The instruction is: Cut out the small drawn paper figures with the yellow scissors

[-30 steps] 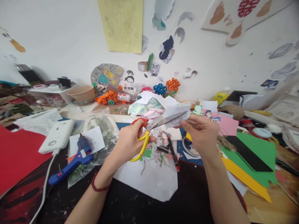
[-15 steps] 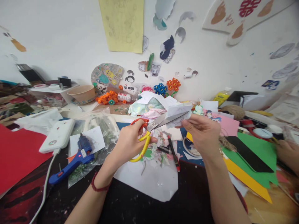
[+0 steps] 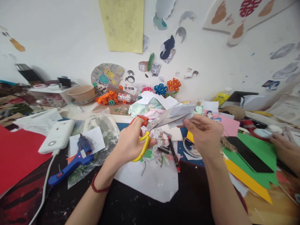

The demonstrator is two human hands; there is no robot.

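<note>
My left hand (image 3: pixel 133 139) grips a pair of scissors (image 3: pixel 145 144) with one red and one yellow handle loop. The scissors' blades point right and up, lying across a small piece of white paper (image 3: pixel 181 110) with faint drawn lines. Thumb and fingers of my right hand (image 3: pixel 203 132) pinch that paper at its right edge, close to the blade tips. Below the scissors, paper scraps (image 3: pixel 161 147) and a black-and-red pen (image 3: pixel 173 153) lie on a white sheet (image 3: pixel 150 181).
On the left are a blue glue gun (image 3: pixel 77 162), a white power strip (image 3: pixel 57 136) and red paper (image 3: pixel 20 156). Green paper (image 3: pixel 257 156) with a black phone-like slab (image 3: pixel 249 154) lies right. Another person's hand (image 3: pixel 284 150) is at the right edge. Crafted flowers (image 3: pixel 161 89) stand behind.
The scissors have tilted and their handles have drawn a little closer, with the paper shifting slightly right. The other person's hand at the right edge has moved left and up.
</note>
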